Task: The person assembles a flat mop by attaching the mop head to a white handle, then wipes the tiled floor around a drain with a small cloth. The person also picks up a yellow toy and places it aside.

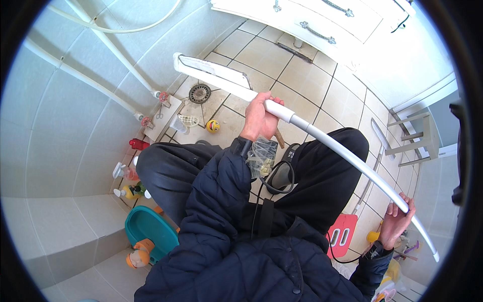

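The white long-handled cleaning tool (347,153) slants from far left to near right; the left hand (260,118) grasps nearer its head (214,69), the right hand (395,224) loosely holds toward its tail.

White drawer cabinet (322,22), upper part beyond the view's top edge

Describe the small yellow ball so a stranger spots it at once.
Start with the tiled floor and, above it, the left hand gripping the long pale pole. Left of that hand in the picture, below the round drain, sits the ball. Its bright yellow, grinning cartoon face sets it apart from the flat, dark drain and the pale, perforated piece beside it.
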`<state>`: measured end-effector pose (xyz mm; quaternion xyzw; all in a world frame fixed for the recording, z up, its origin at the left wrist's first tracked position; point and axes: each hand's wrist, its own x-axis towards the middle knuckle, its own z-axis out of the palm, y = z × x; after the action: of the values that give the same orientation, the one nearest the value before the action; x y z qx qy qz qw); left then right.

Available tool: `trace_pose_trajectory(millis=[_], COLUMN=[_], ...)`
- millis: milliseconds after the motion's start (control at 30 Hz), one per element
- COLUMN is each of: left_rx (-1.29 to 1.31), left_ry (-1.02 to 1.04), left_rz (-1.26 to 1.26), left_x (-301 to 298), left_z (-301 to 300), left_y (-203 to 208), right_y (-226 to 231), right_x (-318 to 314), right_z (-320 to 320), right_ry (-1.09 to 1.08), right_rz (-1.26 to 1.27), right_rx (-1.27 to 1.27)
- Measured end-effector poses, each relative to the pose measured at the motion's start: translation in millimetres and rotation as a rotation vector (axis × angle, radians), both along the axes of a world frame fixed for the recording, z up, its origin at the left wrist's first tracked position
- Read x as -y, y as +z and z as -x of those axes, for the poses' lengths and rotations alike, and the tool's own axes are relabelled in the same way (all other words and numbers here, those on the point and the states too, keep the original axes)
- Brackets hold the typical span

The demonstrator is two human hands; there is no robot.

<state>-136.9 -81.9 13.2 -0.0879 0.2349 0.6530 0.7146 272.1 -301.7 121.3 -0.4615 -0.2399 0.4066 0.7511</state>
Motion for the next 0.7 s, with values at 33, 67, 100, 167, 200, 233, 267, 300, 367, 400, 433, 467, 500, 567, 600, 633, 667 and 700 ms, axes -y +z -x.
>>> trace_pose_trajectory(millis=[33,67,100,167,200,233,267,300,367,400,433,467,500,567,600,633,667,700], left_rx=[0.0,-0.001,-0.002,-0.004,-0.004,-0.004,-0.004,-0.004,-0.005,-0.005,-0.004,-0.003,-0.007,-0.013,-0.014,-0.014,-0.015,-0.012], left_ry=[-0.001,-0.001,0.001,0.005,0.005,0.005,0.006,0.006,0.007,0.007,0.008,0.011,0.011,0.015,0.014,0.014,0.013,0.015], left_rz=[0.0,0.0,0.001,0.007,0.001,0.001,0.0,0.001,0.004,0.005,0.006,0.012,0.007,0.008,0.006,0.004,0.003,0.003], left_x=[0.1,0.2,0.2,0.2,0.2,0.1,0.2,0.2,0.4,0.5,0.7,0.8,1.0,1.2,1.3,1.3,1.4,1.5], left_z=[0.1,0.0,0.0,-0.2,-0.3,-0.3,-0.3,-0.3,-0.4,-0.4,-0.4,-0.5,-0.6,-0.9,-1.0,-1.0,-1.1,-1.0], left_y=[-0.2,-0.2,-0.2,-0.2,-0.1,0.0,0.1,0.3,0.7,0.9,1.2,1.5,1.8,2.4,2.6,2.8,3.0,3.2], right_y=[-0.8,-1.2,-1.7,-2.1,-2.3,-2.1,-2.1,-1.9,-1.5,-1.3,-1.2,-1.0,-1.0,-0.9,-0.9,-1.0,-1.1,-1.2], right_x=[0.4,0.5,0.7,0.8,0.9,0.8,0.8,0.7,0.6,0.5,0.5,0.3,0.2,0.0,-0.1,-0.1,-0.2,-0.2], right_z=[-0.5,-1.1,-1.6,-2.2,-2.3,-2.2,-2.1,-1.8,-1.2,-0.9,-0.6,-0.5,-0.4,-0.6,-0.7,-0.9,-1.1,-1.2], right_ry=[0.003,0.005,0.008,-0.002,0.005,-0.003,0.001,0.009,-0.017,-0.006,-0.023,-0.018,-0.002,0.002,0.015,0.006,0.002,0.016], right_rz=[-0.002,-0.004,-0.006,0.001,-0.005,0.004,0.003,-0.001,0.013,0.008,0.017,0.015,0.006,0.004,-0.006,0.0,0.001,-0.009], right_rx=[-0.002,-0.003,-0.005,-0.007,-0.015,-0.006,-0.004,-0.009,-0.004,-0.007,-0.008,-0.01,-0.021,-0.018,-0.032,-0.021,-0.021,-0.03])
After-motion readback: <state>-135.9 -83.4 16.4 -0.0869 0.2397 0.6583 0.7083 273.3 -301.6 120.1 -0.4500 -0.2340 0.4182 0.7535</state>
